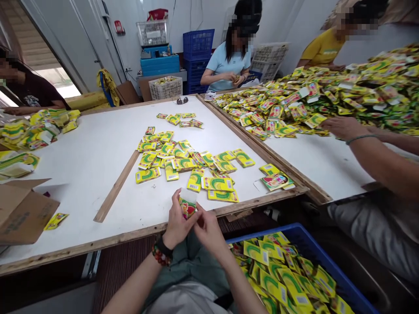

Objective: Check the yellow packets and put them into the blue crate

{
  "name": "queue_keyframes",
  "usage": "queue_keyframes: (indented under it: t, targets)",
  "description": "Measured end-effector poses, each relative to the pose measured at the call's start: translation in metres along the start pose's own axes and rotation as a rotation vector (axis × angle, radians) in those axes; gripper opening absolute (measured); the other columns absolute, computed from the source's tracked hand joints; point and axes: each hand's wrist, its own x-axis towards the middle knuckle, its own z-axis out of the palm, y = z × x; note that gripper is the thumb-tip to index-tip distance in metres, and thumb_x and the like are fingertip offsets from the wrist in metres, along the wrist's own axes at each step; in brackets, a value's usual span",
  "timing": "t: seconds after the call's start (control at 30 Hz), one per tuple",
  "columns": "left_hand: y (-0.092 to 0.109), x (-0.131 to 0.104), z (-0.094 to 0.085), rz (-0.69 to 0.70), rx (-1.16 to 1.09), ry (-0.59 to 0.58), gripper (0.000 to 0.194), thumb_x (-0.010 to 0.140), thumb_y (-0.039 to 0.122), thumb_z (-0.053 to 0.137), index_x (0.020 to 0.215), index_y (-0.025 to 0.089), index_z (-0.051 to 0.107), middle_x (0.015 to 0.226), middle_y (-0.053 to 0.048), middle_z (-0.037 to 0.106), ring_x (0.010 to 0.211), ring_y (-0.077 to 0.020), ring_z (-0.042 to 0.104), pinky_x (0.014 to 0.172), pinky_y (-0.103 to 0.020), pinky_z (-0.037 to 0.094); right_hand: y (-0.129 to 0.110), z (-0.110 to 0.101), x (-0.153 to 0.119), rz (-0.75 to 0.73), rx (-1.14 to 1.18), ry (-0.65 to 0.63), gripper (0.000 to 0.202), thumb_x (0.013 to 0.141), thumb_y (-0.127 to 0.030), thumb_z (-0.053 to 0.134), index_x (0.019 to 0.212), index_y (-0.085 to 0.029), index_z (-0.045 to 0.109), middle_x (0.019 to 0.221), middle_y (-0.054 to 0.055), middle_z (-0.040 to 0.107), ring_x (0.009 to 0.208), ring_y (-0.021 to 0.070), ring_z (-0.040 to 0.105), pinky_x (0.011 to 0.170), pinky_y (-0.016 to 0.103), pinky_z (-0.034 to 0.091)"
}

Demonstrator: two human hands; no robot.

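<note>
My left hand (178, 220), with a black band and a beaded bracelet at the wrist, is wrapped round a small yellow-green carton (187, 206) with a white flap up at its top. Against the lower right side of this carton, the fingers of my right hand (207, 224) are closed; whether they pinch anything besides the carton is hidden. Both hands are at the table's front edge. Just beyond them, several flat yellow and green cartons (183, 164) lie in a loose heap on the white tabletop (124, 120).
A blue crate (330, 261) full of yellow cartons stands low at my right. Wooden strips (118, 187) edge and divide the table. A cardboard box (29, 213) sits at the left. People work around the table; one person's arm (376, 148) reaches into a large carton pile (360, 93).
</note>
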Motion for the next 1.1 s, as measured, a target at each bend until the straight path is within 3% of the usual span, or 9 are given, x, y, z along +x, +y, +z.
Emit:
queue_keyframes:
  t: [0.1, 0.23, 0.33, 0.43, 0.57, 0.7, 0.87, 1.0, 1.1]
  targets:
    - [-0.014, -0.016, 0.016, -0.014, 0.014, 0.094, 0.078, 0.077, 0.032, 0.065, 0.138, 0.021, 0.018, 0.12, -0.012, 0.056, 0.098, -0.0218, 0.062, 0.083, -0.036, 0.052, 0.003, -0.005, -0.006, 0.14, 0.268, 0.002, 0.038, 0.073, -0.045, 0.066, 0.103, -0.021, 0.074, 0.089, 0.007, 0.075, 0.081, 0.0244, 0.068, 0.078, 0.041, 0.056]
    - [-0.029, -0.027, 0.027, 0.18, 0.148, 0.254, 0.073, 0.068, 0.031, 0.067, 0.129, 0.02, 0.027, 0.113, -0.012, 0.056, 0.097, -0.0254, 0.063, 0.08, -0.04, 0.053, -0.007, -0.006, 0.0, 0.247, 0.298, 0.127, 0.038, 0.075, -0.054, 0.064, 0.071, -0.018, 0.076, 0.069, 0.004, 0.073, 0.066, 0.0211, 0.065, 0.066, 0.035, 0.056]
    - [-0.036, -0.026, 0.028, 0.399, 0.172, 0.262, 0.058, 0.07, 0.029, 0.063, 0.119, 0.023, 0.033, 0.115, -0.012, 0.056, 0.103, -0.0269, 0.062, 0.082, -0.042, 0.053, -0.017, -0.003, 0.005, 0.255, 0.294, 0.115, 0.025, 0.071, -0.043, 0.071, 0.08, -0.02, 0.076, 0.082, 0.002, 0.075, 0.072, 0.0197, 0.067, 0.067, 0.031, 0.056]
    - [-0.032, -0.022, 0.023, 0.534, 0.127, 0.122, 0.052, 0.072, 0.023, 0.059, 0.115, 0.025, 0.031, 0.127, -0.014, 0.052, 0.112, -0.0263, 0.059, 0.083, -0.041, 0.053, -0.023, -0.007, 0.005, 0.232, 0.268, 0.054, 0.031, 0.07, -0.036, 0.072, 0.099, -0.022, 0.075, 0.095, 0.003, 0.076, 0.079, 0.0209, 0.069, 0.071, 0.032, 0.056]
    - [-0.019, -0.015, 0.015, 0.401, 0.142, -0.024, 0.063, 0.072, 0.027, 0.06, 0.124, 0.022, 0.024, 0.135, -0.019, 0.046, 0.102, -0.0256, 0.064, 0.077, -0.04, 0.053, -0.027, -0.014, -0.003, 0.112, 0.055, -0.034, 0.031, 0.079, -0.037, 0.066, 0.106, -0.023, 0.074, 0.101, 0.005, 0.076, 0.088, 0.0238, 0.069, 0.082, 0.038, 0.054]
    - [-0.014, -0.012, 0.013, 0.192, 0.194, -0.158, 0.05, 0.073, 0.032, 0.061, 0.116, 0.021, 0.037, 0.095, -0.006, 0.064, 0.072, -0.0213, 0.066, 0.061, -0.032, 0.049, -0.025, -0.009, -0.006, -0.043, -0.233, 0.097, 0.027, 0.079, -0.034, 0.067, 0.103, -0.023, 0.075, 0.095, 0.005, 0.077, 0.071, 0.0209, 0.068, 0.068, 0.033, 0.054]
    - [-0.015, -0.01, 0.016, 0.165, 0.175, -0.107, 0.049, 0.07, 0.034, 0.063, 0.11, 0.022, 0.039, 0.08, -0.001, 0.062, 0.064, -0.0206, 0.062, 0.056, -0.03, 0.045, -0.022, -0.001, 0.004, -0.021, -0.302, 0.168, 0.034, 0.083, -0.033, 0.061, 0.112, -0.018, 0.071, 0.078, 0.001, 0.077, 0.046, 0.0123, 0.056, 0.05, 0.026, 0.049]
    - [-0.014, -0.009, 0.016, 0.137, 0.174, -0.1, 0.051, 0.066, 0.032, 0.065, 0.108, 0.022, 0.038, 0.076, 0.001, 0.061, 0.062, -0.0198, 0.061, 0.055, -0.028, 0.043, -0.029, -0.003, 0.011, 0.064, -0.147, 0.12, 0.028, 0.08, -0.031, 0.062, 0.102, -0.02, 0.075, 0.09, 0.003, 0.077, 0.071, 0.0204, 0.07, 0.072, 0.034, 0.057]
    - [-0.015, -0.009, 0.018, 0.111, 0.183, -0.071, 0.046, 0.067, 0.033, 0.065, 0.103, 0.022, 0.038, 0.074, 0.002, 0.058, 0.061, -0.0193, 0.059, 0.054, -0.027, 0.041, -0.031, -0.003, 0.012, 0.093, -0.036, 0.045, 0.026, 0.079, -0.032, 0.064, 0.1, -0.021, 0.075, 0.103, 0.005, 0.075, 0.095, 0.0254, 0.07, 0.091, 0.041, 0.053]
